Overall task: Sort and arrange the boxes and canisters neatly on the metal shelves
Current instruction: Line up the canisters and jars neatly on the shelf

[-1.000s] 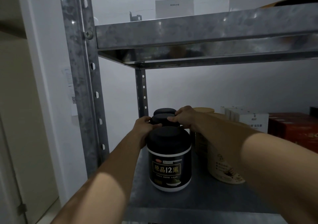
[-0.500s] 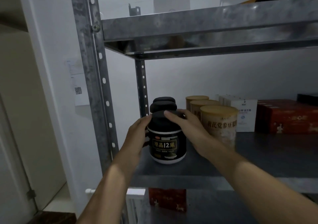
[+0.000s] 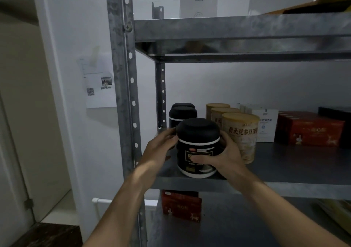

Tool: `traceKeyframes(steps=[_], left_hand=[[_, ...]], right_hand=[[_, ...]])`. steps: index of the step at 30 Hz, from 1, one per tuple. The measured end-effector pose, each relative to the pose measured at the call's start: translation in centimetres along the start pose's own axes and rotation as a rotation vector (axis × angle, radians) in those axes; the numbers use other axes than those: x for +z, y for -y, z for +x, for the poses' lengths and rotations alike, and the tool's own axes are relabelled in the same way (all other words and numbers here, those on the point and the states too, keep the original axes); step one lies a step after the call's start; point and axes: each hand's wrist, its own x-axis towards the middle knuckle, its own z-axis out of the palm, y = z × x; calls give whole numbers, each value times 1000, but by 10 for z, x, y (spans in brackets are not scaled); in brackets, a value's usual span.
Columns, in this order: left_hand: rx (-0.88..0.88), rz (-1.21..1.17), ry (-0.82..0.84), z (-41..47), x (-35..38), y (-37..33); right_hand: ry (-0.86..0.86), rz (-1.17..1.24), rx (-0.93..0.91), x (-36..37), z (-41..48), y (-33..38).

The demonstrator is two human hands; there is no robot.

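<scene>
— What takes up most of the view?

— A metal rack (image 3: pixel 123 94) against a white wall. Its middle shelf (image 3: pixel 294 170) carries nearly everything, and an upper shelf (image 3: pixel 228 28) holds a white carton (image 3: pixel 198 5) at the back.

— And on the middle shelf?

— Far right, red boxes (image 3: pixel 311 131) lie flat, with a white box (image 3: pixel 266 125) just beside them. Left of that, three tan canisters (image 3: pixel 241 132) stand upright in a line running front to back. At the left end is a matching line of black ones: two rear black canisters (image 3: pixel 182 113), and in front of them the front black canister (image 3: pixel 197 146), upright at the shelf's front edge.

— Is it resting there?

— Its base sits level with the edge, but whether it bears on the metal cannot be told.

— The person's hands?

— Both clasp it. The left hand (image 3: pixel 161 148) wraps its left side just under the lid. The right hand (image 3: pixel 226 157) grips the right side, thumb laid across the label, knuckles close to the nearest tan canister.

— Anything smaller?

— A red carton (image 3: pixel 180 205) on the shelf below, and a paper notice (image 3: pixel 98 87) stuck to the wall left of the rack.
</scene>
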Motion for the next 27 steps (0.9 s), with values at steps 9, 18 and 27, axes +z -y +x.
traceKeyframes(steps=[9,18,27], left_hand=[[78,35,-50,-7,3,10],[19,618,-27,6,12,22],[276,652,-101,52,23,18]], right_hand=[[-120,47,-25,-14,-37,15],[-250,49,-50,-44,-70,30],[-308,27,-67,-51,-79,22]])
